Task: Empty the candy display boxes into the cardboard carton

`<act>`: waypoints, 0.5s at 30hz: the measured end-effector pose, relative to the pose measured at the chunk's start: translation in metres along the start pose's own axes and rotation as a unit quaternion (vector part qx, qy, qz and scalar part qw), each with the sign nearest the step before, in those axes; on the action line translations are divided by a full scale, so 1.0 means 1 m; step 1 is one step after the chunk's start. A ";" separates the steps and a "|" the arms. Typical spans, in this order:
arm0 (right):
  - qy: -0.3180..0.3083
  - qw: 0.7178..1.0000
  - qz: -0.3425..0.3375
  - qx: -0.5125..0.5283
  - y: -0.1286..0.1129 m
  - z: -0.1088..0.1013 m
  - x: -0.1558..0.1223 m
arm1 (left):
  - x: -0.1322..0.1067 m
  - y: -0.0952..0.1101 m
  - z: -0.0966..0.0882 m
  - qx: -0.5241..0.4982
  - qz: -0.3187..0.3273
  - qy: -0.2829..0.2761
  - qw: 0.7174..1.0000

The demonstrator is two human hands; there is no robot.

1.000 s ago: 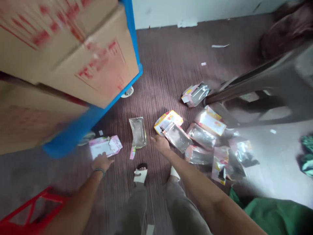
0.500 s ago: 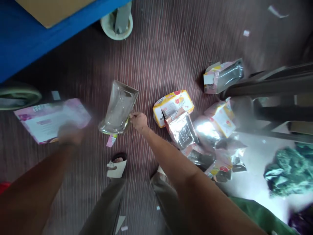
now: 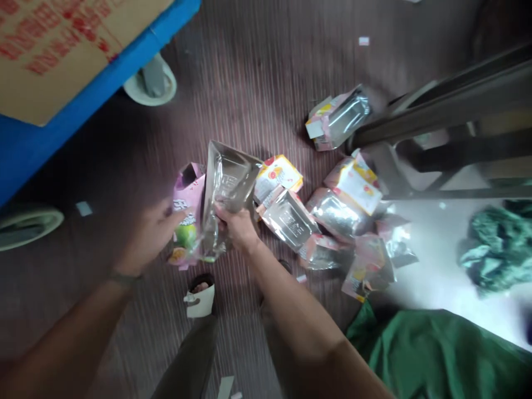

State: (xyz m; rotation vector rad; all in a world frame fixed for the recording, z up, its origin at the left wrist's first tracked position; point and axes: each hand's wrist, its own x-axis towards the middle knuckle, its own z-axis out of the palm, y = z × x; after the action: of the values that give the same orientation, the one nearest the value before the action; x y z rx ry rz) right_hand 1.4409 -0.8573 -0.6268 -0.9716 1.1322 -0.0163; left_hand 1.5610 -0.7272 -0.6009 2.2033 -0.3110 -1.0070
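My right hand (image 3: 239, 224) is closed on the edge of a clear plastic tray (image 3: 233, 166), which has raised lettering and is tilted above the floor. Just left of the tray is a crumpled pink carton (image 3: 187, 221) printed with a green fruit. At its left side, my left hand (image 3: 152, 233) has the thumb against the printed face. Blur hides its other fingers in part, but the hand seems to grip the carton's edge. A yellow and white carton (image 3: 278, 174) lies to the right, partly under another plastic tray (image 3: 291, 219).
More torn cartons and clear trays (image 3: 336, 213) are heaped at the right. One carton with a tray (image 3: 338, 119) lies by a dark metal frame (image 3: 457, 116). A blue cart (image 3: 174, 25) on wheels bears a cardboard box (image 3: 137, 22). Green cloth (image 3: 436, 354) is at lower right.
My left hand has brought the pink carton rightward to the tray, and its fruit print now faces up. The right hand's tray has shifted right, near the yellow carton. The view has swung.
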 end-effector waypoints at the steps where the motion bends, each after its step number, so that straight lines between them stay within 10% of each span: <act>1: 0.012 1.000 -0.024 0.006 -0.023 -0.025 -0.025 | -0.003 0.013 -0.004 -0.056 0.016 -0.024 0.998; 5: 0.105 0.988 -0.060 -0.100 -0.093 -0.152 -0.107 | 0.029 0.071 0.002 -0.167 0.054 -0.153 0.973; 9: 0.162 0.949 0.011 -0.269 -0.071 -0.261 -0.094 | 0.102 0.121 0.064 -0.052 0.066 -0.254 0.964; 15: 0.229 0.832 0.041 -0.504 0.013 -0.283 -0.016 | 0.136 0.088 0.153 0.097 -0.011 -0.175 0.980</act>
State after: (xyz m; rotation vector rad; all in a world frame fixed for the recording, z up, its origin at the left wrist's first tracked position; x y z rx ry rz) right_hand 1.2120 -1.0235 -0.6457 -1.9249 1.6670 0.4916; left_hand 1.5450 -0.9299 -0.6907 2.1946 -0.5639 -1.4324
